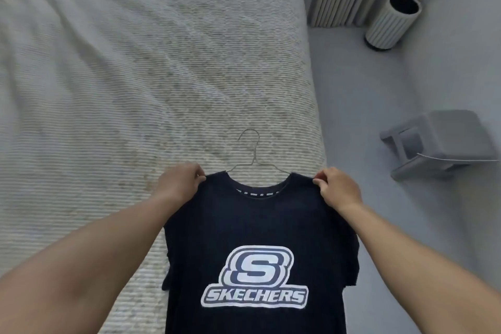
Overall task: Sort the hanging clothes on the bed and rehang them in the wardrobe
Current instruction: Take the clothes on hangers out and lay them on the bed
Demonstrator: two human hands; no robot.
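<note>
Bed (113, 68) lying open ahead; stool (439, 141) and ribbed bin (393, 22) crowding floor (360, 106) at right.

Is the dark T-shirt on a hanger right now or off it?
On it. The wire hanger hook sticks out of the T-shirt collar, while the left hand and right hand pinch the shoulders.

You can read "SKECHERS" in white letters, under a big "S" logo, on the dark T-shirt (257, 225).
</note>
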